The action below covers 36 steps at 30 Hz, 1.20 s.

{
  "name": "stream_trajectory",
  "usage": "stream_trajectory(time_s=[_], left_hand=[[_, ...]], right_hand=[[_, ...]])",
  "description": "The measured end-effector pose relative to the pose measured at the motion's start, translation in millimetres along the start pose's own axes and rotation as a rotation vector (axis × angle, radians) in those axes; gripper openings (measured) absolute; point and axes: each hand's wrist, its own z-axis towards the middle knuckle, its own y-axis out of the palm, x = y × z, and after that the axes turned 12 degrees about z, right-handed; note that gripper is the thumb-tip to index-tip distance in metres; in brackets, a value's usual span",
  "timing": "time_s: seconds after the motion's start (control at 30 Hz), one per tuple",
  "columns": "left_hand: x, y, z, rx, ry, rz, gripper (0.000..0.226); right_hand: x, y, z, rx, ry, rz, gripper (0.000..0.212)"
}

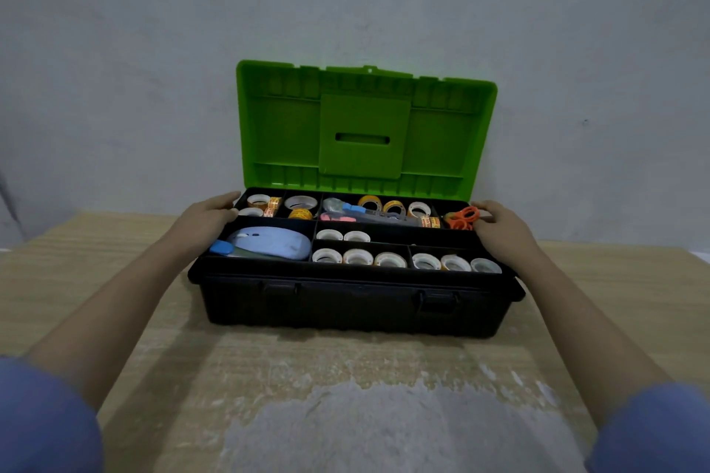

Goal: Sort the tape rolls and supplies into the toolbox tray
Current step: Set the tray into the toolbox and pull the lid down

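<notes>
Toolbox tray [388, 232], tape rolls [358, 256], scissors [462, 218]

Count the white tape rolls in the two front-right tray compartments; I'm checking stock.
6: three white tape rolls in the front middle compartment, three in the front right one. None looks hidden.

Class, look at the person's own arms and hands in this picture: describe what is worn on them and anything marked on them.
Both arms are bare from the wrist to above the elbow. Each upper arm wears a short blue sleeve: left sleeve, right sleeve. The left hand and right hand are bare: no gloves, and no rings, watch or markings that I can see.
</notes>
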Motion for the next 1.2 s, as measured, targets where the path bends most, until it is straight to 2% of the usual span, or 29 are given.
stream_trajectory(time_s=[0.17,0.23,0.33,0.5,0.63,0.73,0.93,1.0,1.07,1.13,1.2], left_hand=[[-0.3,2.1,-1.0,0.046,-0.038,-0.079,0.040],[-0.7,2.4,-0.1,0.058,-0.039,-0.092,0.040],[-3.6,2.7,2.6,0.067,-0.043,-0.108,0.040],[-4.2,4.6,3.4,0.077,-0.044,-0.139,0.040],[-4.1,5.1,3.6,0.091,-0.036,-0.147,0.038],[-3.7,5.2,4.0,0.096,-0.038,-0.146,0.038],[-2.2,6.2,0.2,0.104,-0.060,-0.173,0.039],[-1.2,7.1,-0.7,0.110,-0.067,-0.185,0.039],[-0.5,7.5,-1.2,0.109,-0.072,-0.193,0.039],[-1.1,7.9,0.2,0.108,-0.075,-0.212,0.039],[-1.9,7.7,-0.3,0.105,-0.079,-0.213,0.038]], right_hand=[[-4.0,-3.4,-3.6,-0.058,-0.036,0.019,0.047],[-7.4,-2.1,-5.9,-0.065,-0.063,-0.018,0.044],[-8.9,-0.4,-8.9,-0.037,-0.096,-0.065,0.041],[-8.8,-1.0,-7.7,0.008,-0.197,0.028,0.043],[-7.1,0.9,1.5,0.174,-0.247,-0.032,0.022],[-4.9,-2.4,2.7,0.262,-0.238,-0.019,0.015],[-6.6,-7.3,4.1,0.186,-0.190,-0.064,0.015],[-12.6,-12.1,5.6,0.143,-0.189,-0.119,0.029],[-28.1,-14.7,10.3,0.232,-0.250,-0.150,0.038],[-54.7,-14.7,21.6,0.397,-0.383,-0.139,0.034],[-83.9,-11.0,37.4,0.456,-0.520,-0.187,0.039]])
